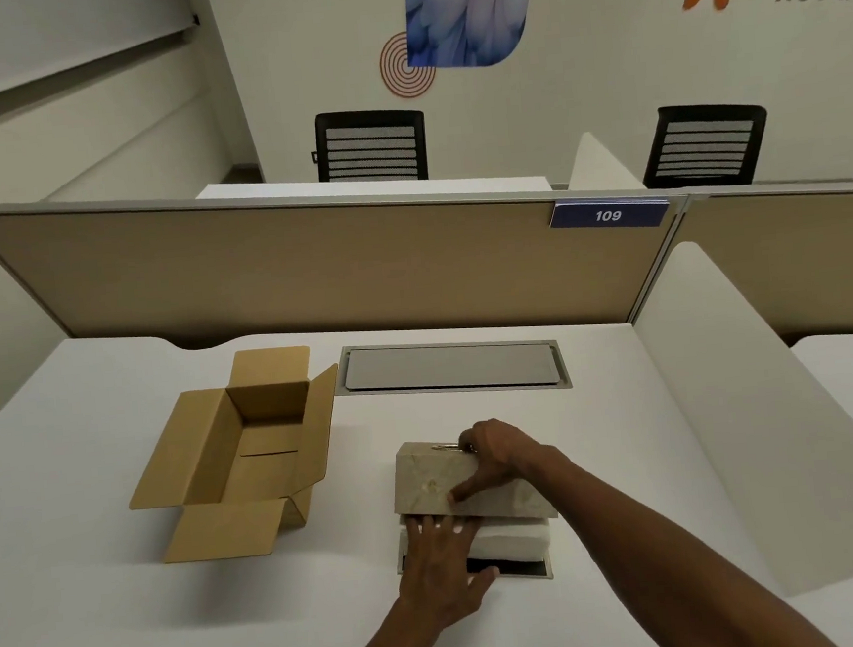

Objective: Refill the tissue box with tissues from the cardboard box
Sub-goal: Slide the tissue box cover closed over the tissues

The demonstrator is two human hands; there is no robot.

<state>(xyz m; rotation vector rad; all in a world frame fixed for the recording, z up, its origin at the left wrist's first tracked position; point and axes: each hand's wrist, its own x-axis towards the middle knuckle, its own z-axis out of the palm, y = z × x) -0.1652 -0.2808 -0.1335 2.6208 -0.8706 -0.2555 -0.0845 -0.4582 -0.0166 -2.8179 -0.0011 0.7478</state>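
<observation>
A beige marbled tissue box cover point(430, 480) is tilted up over its dark base point(518, 569) on the white desk. My right hand point(495, 459) grips the cover from its top, thumb on the front face. A white stack of tissues point(510, 538) lies on the base under the raised cover. My left hand point(443, 569) lies flat with fingers spread on the left part of the tissue stack and the base. The brown cardboard box point(240, 458) stands to the left with its flaps open and shows nothing inside.
A grey cable-tray lid point(449, 367) is set into the white desk point(132, 633) behind the tissue box. A tan partition point(307, 277) closes the back and a white side divider point(730, 400) stands at the right. Two black chairs are beyond the partition.
</observation>
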